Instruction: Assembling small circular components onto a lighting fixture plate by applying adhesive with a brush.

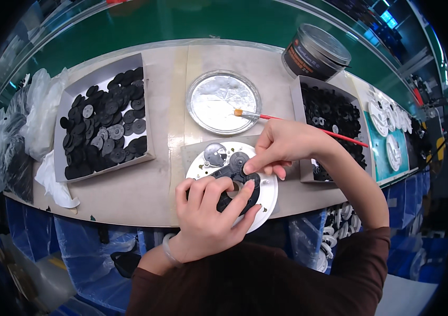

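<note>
A white round plastic plate (270, 203) lies near the table's front edge, directly before me. On it sit a black curved plastic part (225, 172), a dark toothed gear (238, 160) and a silvery round piece (214, 153). My left hand (208, 210) is curled over the black part, gripping it against the plate with the fingertips on its near side. From the right, my right hand (282, 147) presses its thumb and bent index finger onto the gear's edge. Its remaining fingers are folded, and the fingertips partly cover the gear.
To the left stands a box (149, 124) of black and grey gears; another box (299, 105) of small black parts is at the right. A brush (308, 125) rests across a round silvery lid (216, 100). Behind are a can (316, 50) and, far right, white plates (393, 152).
</note>
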A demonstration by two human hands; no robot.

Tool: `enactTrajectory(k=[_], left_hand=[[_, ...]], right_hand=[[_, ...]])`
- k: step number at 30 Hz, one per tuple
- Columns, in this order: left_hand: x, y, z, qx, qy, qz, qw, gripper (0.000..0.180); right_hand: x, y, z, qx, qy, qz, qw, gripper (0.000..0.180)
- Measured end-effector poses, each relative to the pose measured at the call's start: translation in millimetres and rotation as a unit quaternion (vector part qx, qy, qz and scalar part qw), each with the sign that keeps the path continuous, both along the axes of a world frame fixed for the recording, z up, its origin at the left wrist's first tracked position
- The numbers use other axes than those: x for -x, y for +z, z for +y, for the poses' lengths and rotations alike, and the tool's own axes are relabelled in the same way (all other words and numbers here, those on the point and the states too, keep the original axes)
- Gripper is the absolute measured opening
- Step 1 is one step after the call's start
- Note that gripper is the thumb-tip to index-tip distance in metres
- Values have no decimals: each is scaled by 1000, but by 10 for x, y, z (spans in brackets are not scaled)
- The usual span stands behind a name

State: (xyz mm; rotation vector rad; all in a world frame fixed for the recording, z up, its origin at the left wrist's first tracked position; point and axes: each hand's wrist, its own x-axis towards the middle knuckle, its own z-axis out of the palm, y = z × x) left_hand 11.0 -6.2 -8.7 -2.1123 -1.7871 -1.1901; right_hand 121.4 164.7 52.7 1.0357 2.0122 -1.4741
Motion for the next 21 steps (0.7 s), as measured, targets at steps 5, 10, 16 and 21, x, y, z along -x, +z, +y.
enactTrajectory(k=[5, 10, 16, 21], left_hand=[[-7, -30, -20, 1, 6, -7, 1000, 36], [14, 0, -31, 12, -6, 14, 1000, 35], [16, 57, -28, 19, 0, 52, 998, 33], [8, 105, -3, 60, -41, 79, 994, 31]], right_hand=[[-124, -10, -104, -22, -39, 76, 996, 31], [-564, 43, -77, -158, -133, 163, 965, 22], [-1127, 169, -119, -575, -142, 61, 803, 17], [-1485, -13, 32, -589, -112, 39, 799, 15]])
